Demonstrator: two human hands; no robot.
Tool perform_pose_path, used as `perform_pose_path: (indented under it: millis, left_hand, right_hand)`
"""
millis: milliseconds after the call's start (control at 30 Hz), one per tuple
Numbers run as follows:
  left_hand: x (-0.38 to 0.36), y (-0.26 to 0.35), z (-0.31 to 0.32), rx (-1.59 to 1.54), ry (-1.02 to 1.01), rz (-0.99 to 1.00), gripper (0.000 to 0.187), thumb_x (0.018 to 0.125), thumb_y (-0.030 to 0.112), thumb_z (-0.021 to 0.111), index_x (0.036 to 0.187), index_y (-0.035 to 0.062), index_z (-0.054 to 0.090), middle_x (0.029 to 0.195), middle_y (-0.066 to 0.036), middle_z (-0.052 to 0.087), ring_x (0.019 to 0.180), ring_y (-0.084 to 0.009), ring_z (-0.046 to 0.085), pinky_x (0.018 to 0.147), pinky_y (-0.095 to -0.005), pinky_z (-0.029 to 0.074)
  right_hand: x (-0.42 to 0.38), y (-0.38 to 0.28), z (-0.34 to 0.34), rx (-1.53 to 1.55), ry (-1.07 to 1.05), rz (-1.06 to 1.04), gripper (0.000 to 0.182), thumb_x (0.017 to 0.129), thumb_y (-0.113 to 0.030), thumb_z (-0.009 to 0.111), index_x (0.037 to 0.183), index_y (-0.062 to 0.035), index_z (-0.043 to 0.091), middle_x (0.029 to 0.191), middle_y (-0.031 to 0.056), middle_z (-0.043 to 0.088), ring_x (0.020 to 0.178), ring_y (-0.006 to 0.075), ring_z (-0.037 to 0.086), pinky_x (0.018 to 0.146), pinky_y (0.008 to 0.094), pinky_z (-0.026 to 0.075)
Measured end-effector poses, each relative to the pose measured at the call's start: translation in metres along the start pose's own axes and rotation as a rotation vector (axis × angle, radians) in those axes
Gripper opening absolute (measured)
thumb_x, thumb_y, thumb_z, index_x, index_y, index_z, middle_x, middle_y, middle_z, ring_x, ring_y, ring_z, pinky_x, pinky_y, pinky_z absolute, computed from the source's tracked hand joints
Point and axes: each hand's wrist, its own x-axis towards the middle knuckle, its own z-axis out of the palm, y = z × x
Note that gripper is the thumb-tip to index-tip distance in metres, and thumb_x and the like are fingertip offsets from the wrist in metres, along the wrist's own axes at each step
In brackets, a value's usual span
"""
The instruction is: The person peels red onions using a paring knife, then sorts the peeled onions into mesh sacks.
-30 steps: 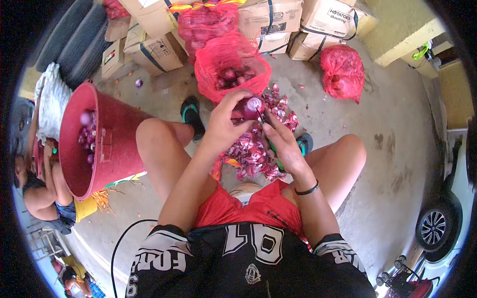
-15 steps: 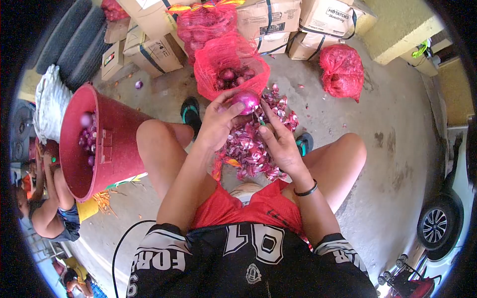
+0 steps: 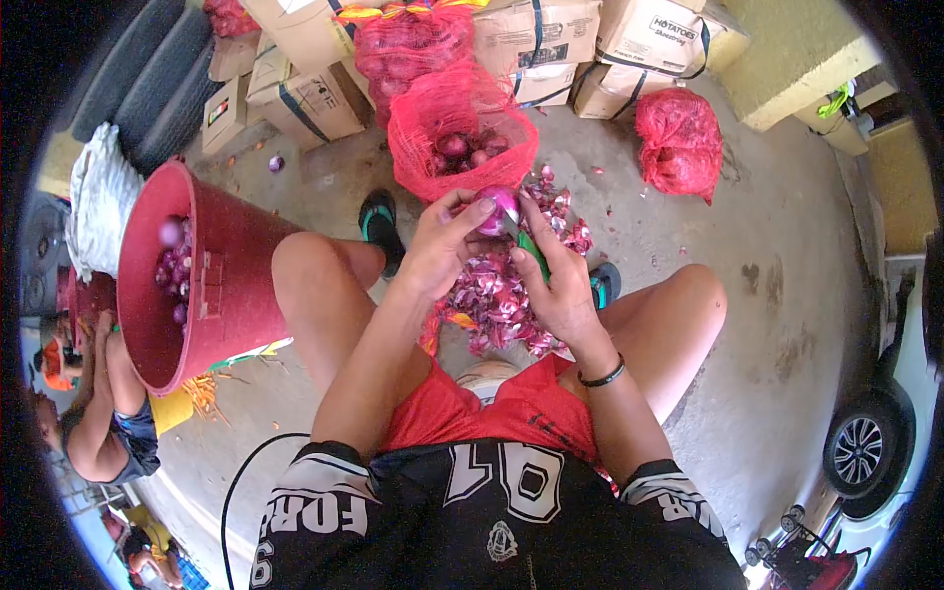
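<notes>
The onion (image 3: pixel 499 210) has been turned since a second ago: its pale ringed end faced up then, and now a smooth, shiny purple side shows instead. The left hand (image 3: pixel 438 246) has it clamped between thumb and fingers, just in front of the near edge of the open red mesh bag (image 3: pixel 413 147), where more onions (image 3: pixel 457 147) lie. The right hand (image 3: pixel 563 290) is closed around the green handle of a small knife (image 3: pixel 532 251), and more of that handle shows than half a second ago. Its blade lies at the right side of the onion, with the forefinger reaching forward beside it, so the blade seems to be working at another part of the surface. Whether the edge has gone in, I cannot tell. Loose peels (image 3: pixel 497 300) are heaped below the hands, between the feet, and the big red tub (image 3: pixel 236 295) at the left, with purple onions inside, has kept its place
</notes>
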Motion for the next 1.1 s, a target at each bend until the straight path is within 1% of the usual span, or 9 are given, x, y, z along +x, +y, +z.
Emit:
perform_pose_path:
  millis: [267,567,633,767,833,900,967,1000,1100]
  left_hand:
    - [-0.001,0.001,0.003,-0.023,-0.003,-0.01,0.026,0.092,0.026,0.065,0.109,0.0096,0.055,0.103,-0.005,0.066,0.093,-0.0179,0.066,0.078,-0.039,0.057]
    - [-0.001,-0.001,0.002,-0.025,-0.032,0.0,0.024,0.092,0.023,0.065,0.11,0.0095,0.055,0.102,-0.005,0.066,0.093,-0.018,0.066,0.079,-0.0387,0.057]
    - [0.0,0.0,0.001,-0.008,-0.034,0.002,0.025,0.092,0.021,0.065,0.11,0.0094,0.055,0.103,-0.005,0.066,0.093,-0.0182,0.066,0.08,-0.039,0.057]
    - [-0.002,0.005,0.003,0.04,-0.021,0.004,0.031,0.089,0.019,0.068,0.114,0.0081,0.054,0.107,-0.007,0.065,0.097,-0.0202,0.066,0.083,-0.0409,0.056]
    - [-0.002,0.006,0.002,0.05,-0.047,0.011,0.037,0.087,0.017,0.07,0.118,0.0068,0.052,0.113,-0.008,0.063,0.101,-0.022,0.065,0.087,-0.0419,0.056]
    - [-0.003,0.006,-0.001,0.049,-0.11,0.025,0.046,0.084,0.014,0.071,0.124,0.0055,0.05,0.12,-0.01,0.061,0.107,-0.0238,0.063,0.091,-0.0425,0.054]
    - [-0.007,0.01,0.002,-0.012,-0.169,0.052,0.054,0.082,0.011,0.073,0.129,0.0049,0.047,0.125,-0.011,0.057,0.112,-0.0246,0.061,0.094,-0.0421,0.053]
    - [-0.008,0.012,0.004,-0.042,-0.2,0.065,0.058,0.08,0.009,0.073,0.131,0.0047,0.046,0.128,-0.012,0.056,0.114,-0.025,0.06,0.096,-0.0418,0.052]
    - [-0.005,0.007,0.002,-0.119,-0.192,0.067,0.063,0.078,0.005,0.075,0.133,0.0056,0.045,0.131,-0.012,0.053,0.117,-0.0252,0.057,0.1,-0.0415,0.049]
  right_hand:
    - [-0.001,-0.001,-0.001,0.023,0.016,-0.006,0.058,0.091,-0.011,0.06,0.145,-0.0085,0.039,0.094,0.025,0.064,0.084,0.0383,0.066,0.076,0.0424,0.052]
    - [0.0,-0.001,-0.005,0.029,-0.01,0.002,0.054,0.09,-0.009,0.061,0.142,-0.0105,0.045,0.09,0.023,0.064,0.079,0.037,0.065,0.073,0.041,0.051]
    - [0.001,0.003,-0.009,-0.071,-0.028,-0.023,0.052,0.09,-0.008,0.061,0.14,-0.0109,0.048,0.091,0.0224,0.064,0.079,0.0356,0.064,0.073,0.0389,0.051]
    - [0.001,0.004,-0.01,-0.011,0.041,-0.111,0.044,0.094,-0.011,0.058,0.137,-0.0063,0.05,0.089,0.016,0.065,0.076,0.027,0.063,0.072,0.0369,0.05]
    - [-0.002,0.006,-0.012,0.207,0.024,0.129,0.042,0.097,-0.015,0.054,0.138,-0.0044,0.049,0.09,0.0092,0.066,0.076,0.0184,0.061,0.069,0.032,0.049]
    - [-0.003,0.009,-0.017,0.444,0.024,0.291,0.042,0.1,-0.018,0.05,0.139,-0.0036,0.047,0.092,0.0029,0.066,0.075,0.0108,0.057,0.065,0.0263,0.047]
    - [-0.002,0.013,-0.022,0.698,0.048,0.372,0.043,0.103,-0.02,0.046,0.142,-0.0038,0.044,0.097,-0.0026,0.065,0.073,0.0042,0.052,0.061,0.0198,0.044]
    - [0.0,0.009,-0.026,0.814,0.049,0.362,0.045,0.103,-0.02,0.046,0.146,-0.0076,0.039,0.102,-0.0054,0.063,0.07,-0.0001,0.046,0.059,0.0117,0.036]
    - [0.003,0.006,-0.021,0.776,0.198,0.417,0.046,0.104,-0.021,0.045,0.148,-0.0112,0.037,0.1,-0.0074,0.061,0.066,-0.0011,0.04,0.054,0.0118,0.033]
